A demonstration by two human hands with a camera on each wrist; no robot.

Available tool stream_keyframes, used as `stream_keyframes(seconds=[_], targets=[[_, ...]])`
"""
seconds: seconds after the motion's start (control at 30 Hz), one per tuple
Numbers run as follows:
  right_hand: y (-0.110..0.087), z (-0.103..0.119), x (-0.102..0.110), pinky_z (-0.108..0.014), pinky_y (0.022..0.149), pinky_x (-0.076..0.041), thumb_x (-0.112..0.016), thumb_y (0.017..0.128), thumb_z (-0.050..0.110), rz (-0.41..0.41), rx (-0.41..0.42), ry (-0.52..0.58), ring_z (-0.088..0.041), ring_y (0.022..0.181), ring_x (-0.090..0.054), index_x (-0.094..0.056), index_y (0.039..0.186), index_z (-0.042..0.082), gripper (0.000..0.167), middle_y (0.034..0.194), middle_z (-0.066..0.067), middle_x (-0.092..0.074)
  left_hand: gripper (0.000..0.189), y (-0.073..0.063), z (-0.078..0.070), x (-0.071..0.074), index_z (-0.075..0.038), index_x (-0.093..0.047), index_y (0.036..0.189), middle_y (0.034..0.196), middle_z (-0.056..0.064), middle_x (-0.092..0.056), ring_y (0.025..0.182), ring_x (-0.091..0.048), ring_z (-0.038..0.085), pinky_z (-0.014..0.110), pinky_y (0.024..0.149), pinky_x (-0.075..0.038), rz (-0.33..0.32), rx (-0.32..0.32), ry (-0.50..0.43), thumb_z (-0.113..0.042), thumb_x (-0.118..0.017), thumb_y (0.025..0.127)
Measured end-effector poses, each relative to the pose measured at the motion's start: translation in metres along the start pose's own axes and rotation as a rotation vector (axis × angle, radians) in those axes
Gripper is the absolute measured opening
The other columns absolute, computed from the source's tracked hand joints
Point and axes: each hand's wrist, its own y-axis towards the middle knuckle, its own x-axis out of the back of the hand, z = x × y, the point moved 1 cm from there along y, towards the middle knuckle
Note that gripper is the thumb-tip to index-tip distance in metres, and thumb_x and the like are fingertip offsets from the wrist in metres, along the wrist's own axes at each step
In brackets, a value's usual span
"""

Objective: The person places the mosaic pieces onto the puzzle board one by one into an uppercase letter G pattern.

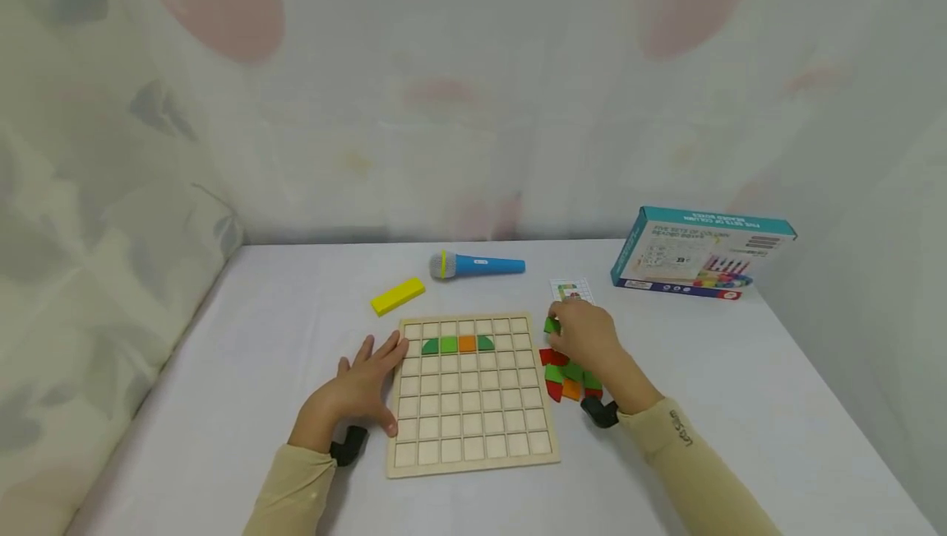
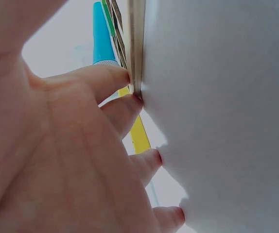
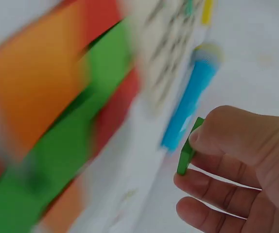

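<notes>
A wooden grid board (image 1: 473,426) lies on the table with four tiles in its second row: dark green (image 1: 431,347), light green (image 1: 449,344), orange (image 1: 467,344) and dark green (image 1: 485,344). My left hand (image 1: 361,388) has its fingers spread along the board's left edge, fingertips at the rim (image 2: 135,53). Right of the board, my right hand (image 1: 592,339) pinches a green tile (image 3: 190,146) between thumb and fingers. Below that hand lies a loose pile of red, green and orange tiles (image 1: 571,389), partly covered by it.
A pattern card (image 1: 571,288) lies just beyond the right hand. Behind the board are a blue toy microphone (image 1: 488,265) and a yellow block (image 1: 398,296). A teal-and-white box (image 1: 703,255) stands at the back right.
</notes>
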Motion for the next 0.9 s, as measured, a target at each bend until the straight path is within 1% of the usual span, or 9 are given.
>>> stream_keyframes(seconds=[0.07,0.17,0.27,0.33,0.47,0.57,0.73,0.9], targets=[[0.004,0.018,0.003,-0.027,0.051,-0.044,-0.071,0.074,0.019,-0.031,0.071,0.008,-0.013,0.063,-0.050,-0.068,0.095,0.012,0.022,0.081,0.000,-0.060,0.130,0.000,0.001,0.001,-0.013,-0.019,0.148,0.155,0.008,-0.006,0.137,0.006,0.043,0.073,0.096,0.000,-0.004,-0.001,0.002,-0.030,-0.091,0.041],[0.010,0.050,0.002,-0.025,0.050,-0.042,-0.069,0.075,0.017,-0.053,0.188,-0.001,-0.011,0.062,-0.049,-0.067,0.091,0.012,0.018,0.077,0.002,-0.058,0.130,-0.001,0.002,0.001,-0.013,-0.019,0.148,0.155,0.008,-0.006,0.137,0.005,0.043,0.074,0.096,0.000,-0.008,-0.004,0.000,-0.030,-0.091,0.041],[0.015,0.080,-0.006,-0.024,0.050,-0.040,-0.069,0.075,0.018,-0.047,0.284,-0.032,-0.011,0.062,-0.049,-0.066,0.088,0.012,0.014,0.074,0.004,-0.055,0.129,-0.002,0.001,0.001,-0.011,-0.020,0.148,0.155,0.009,-0.007,0.137,0.004,0.044,0.074,0.095,0.000,-0.012,-0.012,-0.006,-0.030,-0.091,0.041],[0.018,0.096,-0.014,-0.024,0.050,-0.040,-0.069,0.076,0.019,-0.023,0.325,-0.057,-0.010,0.063,-0.049,-0.065,0.086,0.014,0.011,0.073,0.005,-0.053,0.129,-0.002,0.001,0.000,-0.012,-0.021,0.148,0.155,0.009,-0.008,0.137,0.004,0.044,0.074,0.095,0.000,-0.011,-0.011,-0.006,-0.030,-0.091,0.041],[0.023,0.121,-0.028,-0.025,0.051,-0.038,-0.068,0.078,0.021,0.048,0.355,-0.103,-0.010,0.063,-0.046,-0.063,0.085,0.017,0.009,0.073,0.006,-0.049,0.128,-0.001,0.001,-0.001,-0.012,-0.021,0.148,0.155,0.008,-0.008,0.137,0.003,0.044,0.074,0.095,-0.001,-0.010,-0.010,0.007,-0.031,-0.091,0.041],[0.025,0.134,-0.035,-0.025,0.052,-0.039,-0.069,0.080,0.021,0.079,0.366,-0.135,-0.010,0.063,-0.046,-0.064,0.086,0.019,0.008,0.074,0.006,-0.050,0.129,0.000,0.002,-0.003,-0.014,-0.021,0.148,0.155,0.007,-0.008,0.138,0.003,0.043,0.074,0.095,-0.003,-0.012,-0.012,0.030,-0.033,-0.091,0.041],[0.027,0.147,-0.042,-0.028,0.057,-0.042,-0.068,0.082,0.024,0.135,0.370,-0.193,-0.012,0.068,-0.049,-0.064,0.088,0.021,0.008,0.080,0.005,-0.053,0.129,0.000,0.003,-0.003,-0.013,-0.020,0.148,0.155,0.007,-0.007,0.138,0.004,0.043,0.075,0.095,-0.003,-0.015,-0.025,0.034,-0.033,-0.090,0.042],[0.027,0.154,-0.043,-0.028,0.058,-0.043,-0.068,0.082,0.027,0.136,0.382,-0.215,-0.013,0.069,-0.051,-0.066,0.091,0.020,0.012,0.082,0.005,-0.054,0.130,-0.001,0.002,-0.002,-0.014,-0.019,0.148,0.155,0.007,-0.007,0.138,0.005,0.042,0.074,0.095,-0.003,-0.010,-0.018,0.031,-0.032,-0.091,0.041]])
